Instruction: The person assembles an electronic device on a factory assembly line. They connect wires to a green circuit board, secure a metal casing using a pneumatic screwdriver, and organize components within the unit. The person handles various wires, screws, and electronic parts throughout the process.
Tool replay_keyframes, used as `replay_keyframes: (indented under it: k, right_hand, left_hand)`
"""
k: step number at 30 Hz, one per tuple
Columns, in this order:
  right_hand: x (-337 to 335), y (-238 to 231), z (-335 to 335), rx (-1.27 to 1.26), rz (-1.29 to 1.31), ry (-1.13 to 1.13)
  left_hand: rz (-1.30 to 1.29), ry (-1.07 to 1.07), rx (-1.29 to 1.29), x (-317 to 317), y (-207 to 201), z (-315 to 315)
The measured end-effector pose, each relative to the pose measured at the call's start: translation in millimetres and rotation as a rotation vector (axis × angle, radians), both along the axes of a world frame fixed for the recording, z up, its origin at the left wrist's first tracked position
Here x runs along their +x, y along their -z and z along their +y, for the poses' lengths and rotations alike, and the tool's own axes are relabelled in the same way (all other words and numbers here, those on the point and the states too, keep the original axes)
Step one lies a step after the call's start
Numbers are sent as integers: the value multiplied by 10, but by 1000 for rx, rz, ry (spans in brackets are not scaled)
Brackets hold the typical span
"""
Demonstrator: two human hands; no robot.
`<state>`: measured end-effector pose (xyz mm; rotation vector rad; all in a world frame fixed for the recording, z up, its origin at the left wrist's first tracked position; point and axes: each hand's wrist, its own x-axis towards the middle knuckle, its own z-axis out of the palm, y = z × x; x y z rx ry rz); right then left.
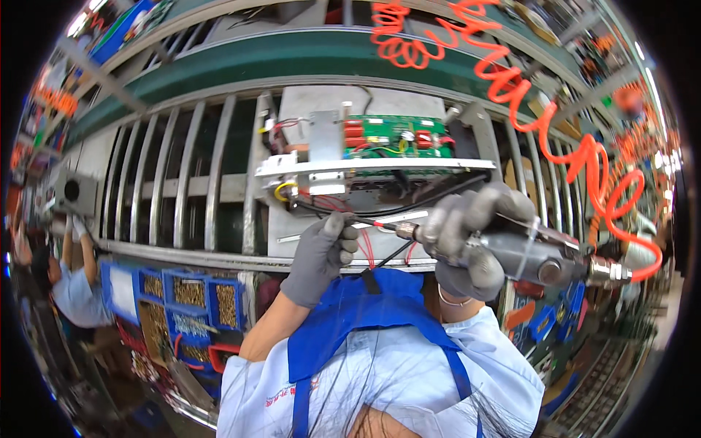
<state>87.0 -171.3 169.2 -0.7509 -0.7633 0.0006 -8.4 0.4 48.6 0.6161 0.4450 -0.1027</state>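
A: How are the hands on the near side of the chassis?

B: The right hand (475, 237), in a grey glove, is closed around the driver (537, 259). The left hand (321, 252) pinches the far end of the bit (388, 225); I cannot tell if a small part is between its fingers.

A: Why is it held with both?

B: I judge that the right hand carries the weight, while the fingertips of the left steady the thin end. The driver lies almost flat, pointing leftward along the chassis.

A: And the hose (584, 153)?

B: It is orange-red, joined to the back of the driver. It rises in coils to the right of the chassis, probably so that it stays off the work.

A: Where is the chassis (409, 165), and how does it look?

B: It is just beyond the hands, on a pale panel (285, 232) over the bench (182, 255) of rollers. It is open, with a long silvery rail in front, a green circuit board (398, 128) behind, and loose red wires (325, 198) at its near side.

A: Anything farther?

B: Blue bins (211, 301) with small brass-coloured parts, left of the chassis and nearer the person, perhaps for easy reach.
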Motion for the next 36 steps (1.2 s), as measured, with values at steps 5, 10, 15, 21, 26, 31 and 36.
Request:
replay_keyframes:
  k: [5, 10, 15, 21, 26, 31, 36]
  right_hand:
    - [-27, 37, 266, 18, -100, -68]
    - [-104, -10, 457, 16, -79, -95]
    - [-78, -36, 394, 2, -104, -64]
    - [19, -84, 49, 75, -108, 44]
    - [223, -38, -379, 212, -157, 333]
    - [367, -132, -628, 337, -184, 362]
    - [457, -61, -761, 383, -198, 434]
  left_hand:
    - [-43, -115, -98, -79, -163, 48]
    - [-109, -254, -283, -110, -123, 97]
    - [-123, -207, -194, -63, -157, 105]
    - [-184, 38, -37, 188, -335, 10]
    - [-462, -71, 1179, 857, -528, -18]
    - [-444, -93, 2384, 1595, -501, -79]
    - [-485, -67, 1537, 1714, -521, 267]
